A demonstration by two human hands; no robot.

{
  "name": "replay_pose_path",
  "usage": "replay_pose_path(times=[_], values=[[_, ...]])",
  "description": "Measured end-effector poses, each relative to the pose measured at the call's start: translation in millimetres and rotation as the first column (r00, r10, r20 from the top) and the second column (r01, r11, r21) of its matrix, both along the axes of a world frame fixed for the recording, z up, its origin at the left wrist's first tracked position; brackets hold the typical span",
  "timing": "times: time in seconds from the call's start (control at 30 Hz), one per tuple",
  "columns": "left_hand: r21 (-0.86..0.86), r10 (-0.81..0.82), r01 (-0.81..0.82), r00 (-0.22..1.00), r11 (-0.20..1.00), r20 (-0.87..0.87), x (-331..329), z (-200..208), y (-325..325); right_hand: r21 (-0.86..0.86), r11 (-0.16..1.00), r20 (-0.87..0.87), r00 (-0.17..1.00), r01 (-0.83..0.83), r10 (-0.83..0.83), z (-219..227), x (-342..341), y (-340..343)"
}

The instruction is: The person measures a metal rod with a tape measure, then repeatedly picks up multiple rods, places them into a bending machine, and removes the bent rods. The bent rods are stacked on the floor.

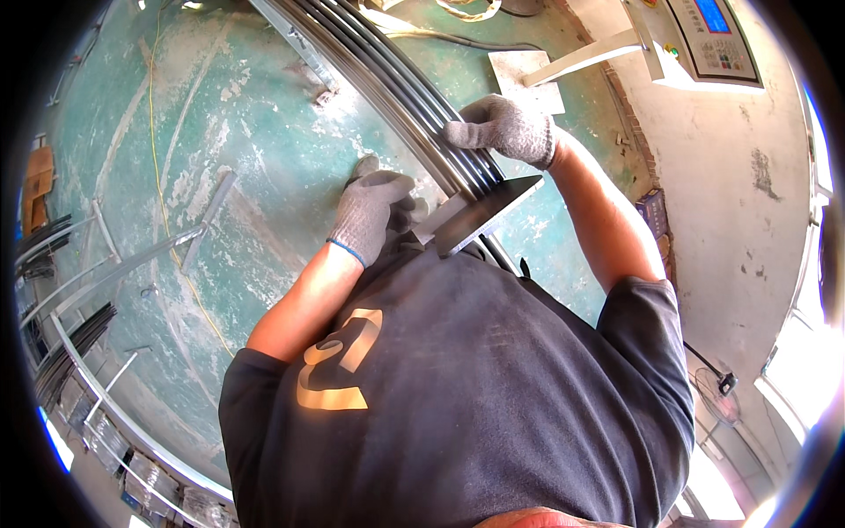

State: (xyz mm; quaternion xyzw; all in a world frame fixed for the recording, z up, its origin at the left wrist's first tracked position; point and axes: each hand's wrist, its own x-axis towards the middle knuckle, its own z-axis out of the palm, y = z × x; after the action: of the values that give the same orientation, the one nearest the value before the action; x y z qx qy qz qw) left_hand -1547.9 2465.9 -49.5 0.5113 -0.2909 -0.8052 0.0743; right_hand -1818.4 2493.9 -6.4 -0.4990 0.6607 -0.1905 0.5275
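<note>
A row of long, dark metal tubes [387, 62] runs from the top of the view down toward my body. My right hand [510, 130], in a grey knit glove, grips the tubes from the right, its thumb and forefinger over them. At their near ends a dark flat plate [490, 216] stands across the row, close to my shirt. My left hand [374, 207], in a matching glove with a blue cuff, is left of the near ends. Its fingers are apart and slightly bent, with nothing visible in them.
A metal frame [132, 264] stands at left beside bundled dark rods [79, 343]. A yellow cord [158, 167] crosses the worn green floor [255, 114]. At upper right, a control panel [715, 40] stands beside a pale arm [585, 57]. Cables [466, 40] lie beyond the tubes.
</note>
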Motion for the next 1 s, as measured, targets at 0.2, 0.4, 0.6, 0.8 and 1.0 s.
replay_pose_path(times=[0.2,0.4,0.6,0.8,1.0], values=[[0.009,0.016,-0.016,1.0,1.0,0.025,0.8,4.2,5.6,0.052,0.998,0.092,0.995,0.032,-0.037,4.2,5.8,-5.8],[-0.008,0.041,-0.041,0.999,0.999,-0.016,13.8,-9.9,4.3,0.126,0.99,0.243,0.966,0.058,-0.087,-15.4,-0.9,-2.6],[0.029,0.088,-0.087,0.996,0.996,-0.013,19.9,-18.1,-2.8,0.097,0.995,0.027,1.0,-0.013,0.011,19.3,5.6,-5.4],[0.026,0.048,-0.048,0.999,0.999,0.002,21.3,-11.3,-16.3,0.018,0.999,0.086,0.996,-0.03,0.029,-8.4,-3.2,3.6],[-0.027,-0.06,0.06,0.998,0.998,-0.012,15.3,-6.5,-13.3,0.024,0.972,0.304,0.925,0.232,-0.228,-20.2,-28.5,35.8]])
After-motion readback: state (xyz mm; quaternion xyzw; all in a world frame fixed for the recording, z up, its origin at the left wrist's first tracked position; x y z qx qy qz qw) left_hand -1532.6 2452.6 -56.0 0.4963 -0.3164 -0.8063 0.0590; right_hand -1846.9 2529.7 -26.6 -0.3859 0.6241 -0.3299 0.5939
